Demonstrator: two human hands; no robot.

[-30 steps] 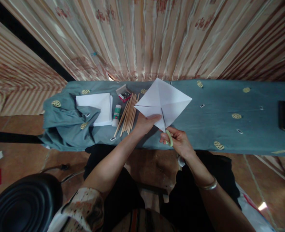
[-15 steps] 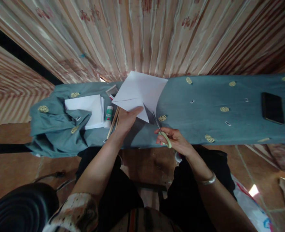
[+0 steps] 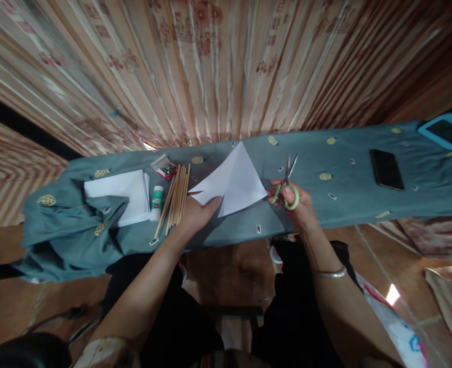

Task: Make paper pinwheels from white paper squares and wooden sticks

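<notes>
In the head view, the left hand (image 3: 197,217) pinches the near edge of a white creased paper sheet (image 3: 235,183), lifted above the blue-grey patterned tablecloth (image 3: 344,204). The right hand (image 3: 295,202), fingers closed through the handles, holds green-handled scissors (image 3: 288,180) with blades parted, just right of the sheet.

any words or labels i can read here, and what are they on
No text here can be read.
Glue stick: it has a green and white label, too small and blurred to read.
Curtain: reddish printed motifs, blurred, not legible as writing.
Small box by the wooden sticks: a red patch, no readable letters.
Blue cloth: small white tags, too small to read.
</notes>
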